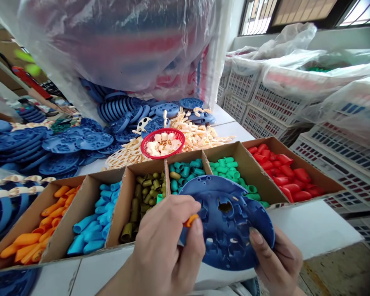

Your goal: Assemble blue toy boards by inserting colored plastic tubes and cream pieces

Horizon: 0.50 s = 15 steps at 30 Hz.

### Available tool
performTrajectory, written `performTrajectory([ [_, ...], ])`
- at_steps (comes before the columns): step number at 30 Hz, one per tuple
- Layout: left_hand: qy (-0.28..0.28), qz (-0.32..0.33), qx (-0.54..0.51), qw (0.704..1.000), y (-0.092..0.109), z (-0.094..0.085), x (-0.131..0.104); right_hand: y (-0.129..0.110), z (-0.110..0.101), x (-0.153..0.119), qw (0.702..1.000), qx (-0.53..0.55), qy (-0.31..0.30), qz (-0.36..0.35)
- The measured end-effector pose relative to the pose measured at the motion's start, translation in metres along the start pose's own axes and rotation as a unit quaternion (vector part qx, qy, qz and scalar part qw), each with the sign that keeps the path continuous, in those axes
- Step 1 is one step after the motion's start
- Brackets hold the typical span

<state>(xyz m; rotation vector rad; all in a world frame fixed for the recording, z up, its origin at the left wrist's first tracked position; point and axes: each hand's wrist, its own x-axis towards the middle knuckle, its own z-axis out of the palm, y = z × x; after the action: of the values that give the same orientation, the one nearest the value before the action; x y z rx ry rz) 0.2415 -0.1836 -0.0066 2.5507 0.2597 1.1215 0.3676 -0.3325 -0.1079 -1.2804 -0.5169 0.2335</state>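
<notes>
My right hand (277, 263) grips the lower right edge of a round blue plastic disc (231, 230) with holes and posts, held tilted above the table's near edge. At the disc's left rim, my left hand (166, 242) pinches a small orange plastic piece (191, 220). Just behind the disc stands a row of cardboard boxes: orange pieces (40, 230), light blue pieces (95, 226), olive pieces (142, 201), teal pieces (185, 170), green pieces (234, 172) and red pieces (286, 176).
A red basket (148, 142) of cream pieces sits behind the boxes, amid a heap of cream parts (200, 135). Stacks of blue discs (64, 144) fill the back left. White crates (296, 107) under plastic sheets line the right. A big plastic bag (120, 45) hangs overhead.
</notes>
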Motion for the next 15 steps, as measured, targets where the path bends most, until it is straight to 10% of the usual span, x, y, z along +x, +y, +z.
performTrajectory([
  [6, -0.049, 0.057, 0.071, 0.995, -0.01, 0.017, -0.02, 0.01, -0.009, 0.001, 1.0, -0.005, 0.003, -0.009],
  [15, 0.04, -0.009, 0.127, 0.991, -0.003, 0.023, -0.011, 0.014, -0.011, -0.004, 0.998, -0.008, -0.038, -0.056],
])
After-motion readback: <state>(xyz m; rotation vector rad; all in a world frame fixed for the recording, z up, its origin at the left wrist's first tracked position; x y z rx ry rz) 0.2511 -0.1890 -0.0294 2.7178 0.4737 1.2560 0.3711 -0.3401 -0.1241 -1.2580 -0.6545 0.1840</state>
